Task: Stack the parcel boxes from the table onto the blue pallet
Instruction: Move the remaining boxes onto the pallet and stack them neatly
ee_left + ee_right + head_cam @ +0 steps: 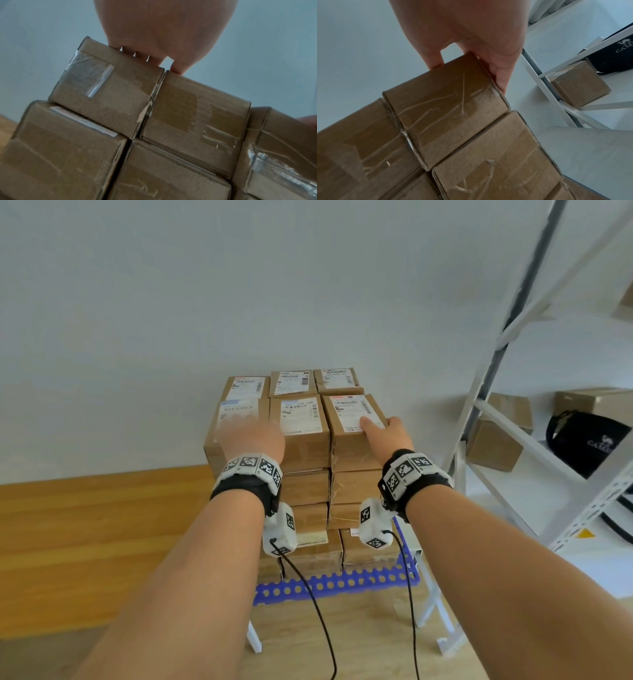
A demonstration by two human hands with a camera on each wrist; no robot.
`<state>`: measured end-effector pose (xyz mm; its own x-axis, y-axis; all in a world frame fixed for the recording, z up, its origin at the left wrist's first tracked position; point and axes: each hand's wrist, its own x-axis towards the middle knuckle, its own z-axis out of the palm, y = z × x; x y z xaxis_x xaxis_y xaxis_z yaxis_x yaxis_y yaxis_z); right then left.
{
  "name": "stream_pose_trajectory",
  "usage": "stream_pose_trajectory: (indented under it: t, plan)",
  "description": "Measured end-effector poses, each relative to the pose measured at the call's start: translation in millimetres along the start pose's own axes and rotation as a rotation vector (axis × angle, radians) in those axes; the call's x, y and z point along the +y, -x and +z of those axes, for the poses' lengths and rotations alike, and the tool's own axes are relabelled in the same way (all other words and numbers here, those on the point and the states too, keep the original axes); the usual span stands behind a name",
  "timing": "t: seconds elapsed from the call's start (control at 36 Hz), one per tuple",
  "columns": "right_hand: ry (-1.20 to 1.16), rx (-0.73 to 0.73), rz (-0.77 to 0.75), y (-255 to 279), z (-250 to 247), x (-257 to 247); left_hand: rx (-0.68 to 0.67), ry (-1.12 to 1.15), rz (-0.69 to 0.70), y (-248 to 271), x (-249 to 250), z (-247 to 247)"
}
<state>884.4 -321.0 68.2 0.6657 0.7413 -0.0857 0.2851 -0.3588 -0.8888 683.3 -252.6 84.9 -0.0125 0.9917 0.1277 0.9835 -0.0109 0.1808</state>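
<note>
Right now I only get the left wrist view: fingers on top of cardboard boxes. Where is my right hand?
Observer: The right hand is on the front right box of the top layer, thumb on its label, fingers down its right side.
Operator: What does the stack sit on?
Observer: The blue pallet, its perforated edge showing below it.
Operator: Anything beside it on the right?
Observer: A white metal shelf holding shelf boxes and a black bag.
</note>
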Motion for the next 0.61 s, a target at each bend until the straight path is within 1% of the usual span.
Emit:
stream_pose_trajectory:
  t: [0.14,0.39,0.5,0.61]
  plan:
    - [-0.016,-0.007,0.018,-0.3,1.2,-2.2,0.016,0.011,0.014,4.1,-2.4,2.7]
    - [-0.023,-0.008,0.023,-2.6,2.9,-3.1,-0.011,0.023,0.012,4.0,-3.8,0.7]
    - [-0.046,0.005,0.031,-0.4,1.8,-1.6,0.004,0.040,0.015,6.8,-4.5,1.0]
    - [-0.099,0.029,0.049,7.3,1.1,-0.3,0.063,0.060,0.041,10.3,-10.8,2.9]
